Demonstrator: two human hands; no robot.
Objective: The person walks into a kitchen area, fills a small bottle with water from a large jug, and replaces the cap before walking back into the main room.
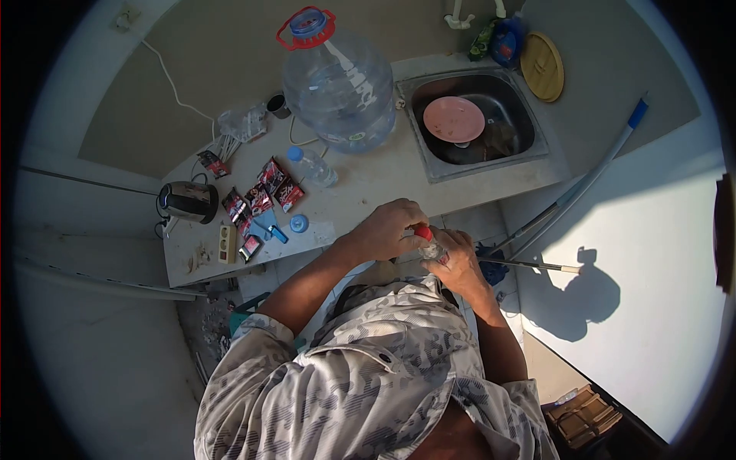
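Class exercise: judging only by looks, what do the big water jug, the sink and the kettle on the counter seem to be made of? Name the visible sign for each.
Water jug: clear, glossy plastic, since the counter shows through its ribbed wall; red cap and handle look plastic too.
Sink: probably stainless steel, grey with a dull metallic sheen.
Kettle: seemingly polished metal with bright reflections; its dark parts may be plastic.

- 1 large water jug (340,88) is seen on the counter.
- 1 small plastic bottle (313,166) is counted beside it.
- 1 kettle (188,201) is present.
- 1 pink plate (454,119) is seen in the sink.
- 2 hands (387,228) (458,261) are counted.
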